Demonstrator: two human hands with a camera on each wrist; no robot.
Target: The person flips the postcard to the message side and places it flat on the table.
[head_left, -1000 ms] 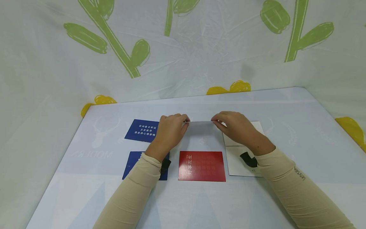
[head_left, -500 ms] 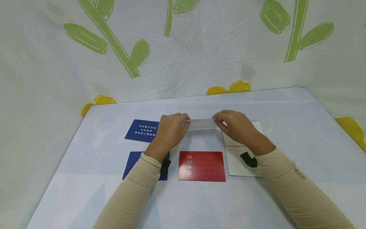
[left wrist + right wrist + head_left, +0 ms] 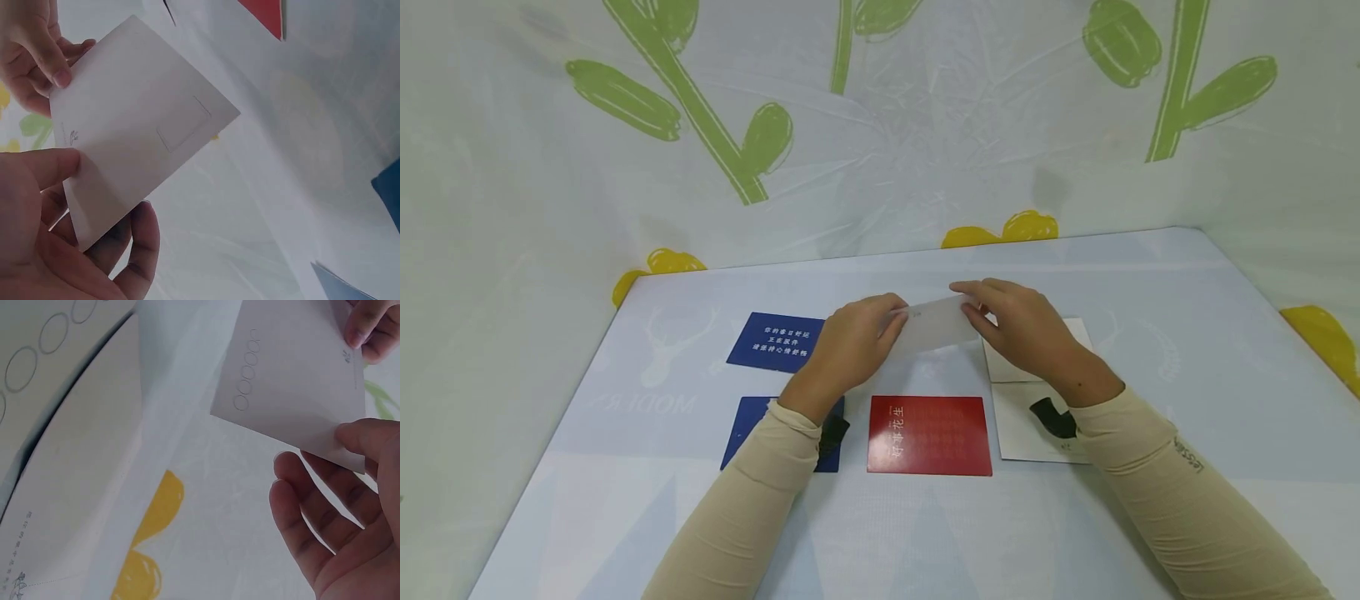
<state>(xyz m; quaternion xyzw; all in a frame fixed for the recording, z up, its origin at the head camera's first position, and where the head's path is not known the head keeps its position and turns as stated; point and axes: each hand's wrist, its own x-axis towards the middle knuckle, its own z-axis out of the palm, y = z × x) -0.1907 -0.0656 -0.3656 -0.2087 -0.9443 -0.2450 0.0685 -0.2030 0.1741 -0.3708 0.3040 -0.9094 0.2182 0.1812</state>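
Observation:
Both hands hold a white postcard [image 3: 934,325] up off the table, one at each end. The left hand [image 3: 859,337] pinches its left end, thumb on the printed face. At the other end the right hand [image 3: 1021,329] grips a corner between thumb and fingers. A printed stamp box and a small drawing mark the postcard [image 3: 137,119] in the left wrist view. A row of small circles shows on the same postcard [image 3: 287,369] in the right wrist view. Below the hands lies a red card [image 3: 930,436] with white writing.
Two blue cards lie on the left, one farther back [image 3: 771,342] and one nearer [image 3: 748,429], partly hidden by the left arm. White cards [image 3: 1018,425] lie under the right hand and wrist. A pale printed cloth covers the table [image 3: 910,542]; a patterned curtain [image 3: 925,167] hangs behind.
The postcard, seen edge-on at first, has turned so its face shows to the head camera. Its right end has risen with the right hand, leaving it slanted. The cards on the table stay put.

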